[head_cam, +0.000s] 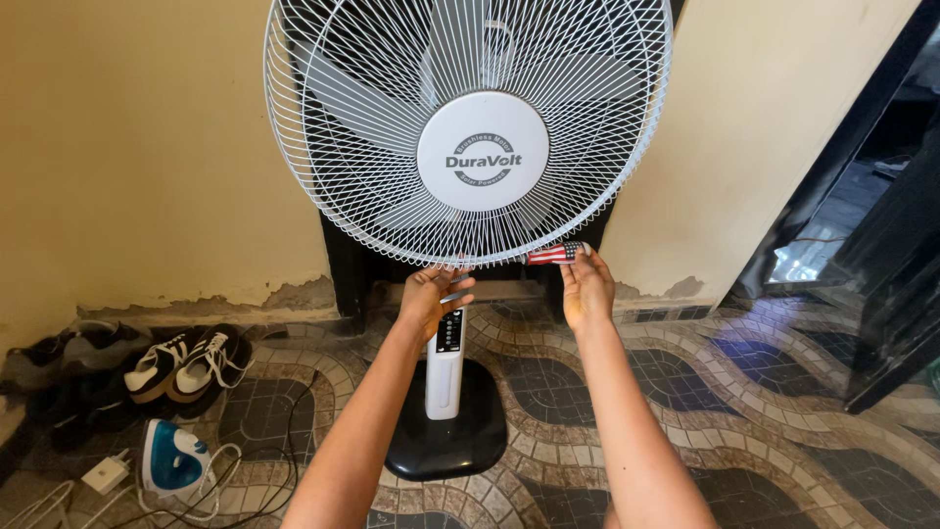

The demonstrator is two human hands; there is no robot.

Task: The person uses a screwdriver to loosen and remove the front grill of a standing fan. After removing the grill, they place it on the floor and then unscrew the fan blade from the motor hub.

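Note:
A white standing fan (470, 127) with a round wire grille faces me, on a white post (446, 367) and a black base (450, 436). My left hand (431, 294) reaches up to the bottom rim of the grille, its fingers curled at the rim beside the post's top. My right hand (586, 289) holds a screwdriver (553, 254) with a red, white and blue striped handle, lying sideways against the lower right rim of the grille. The screwdriver's tip is hidden behind the wires.
Black and white sneakers (186, 364) and dark shoes lie at the left wall. A blue and white clothes iron (171, 457) with its cord and a white plug (105, 474) sit on the patterned tile floor. A dark doorway (881, 196) opens at right.

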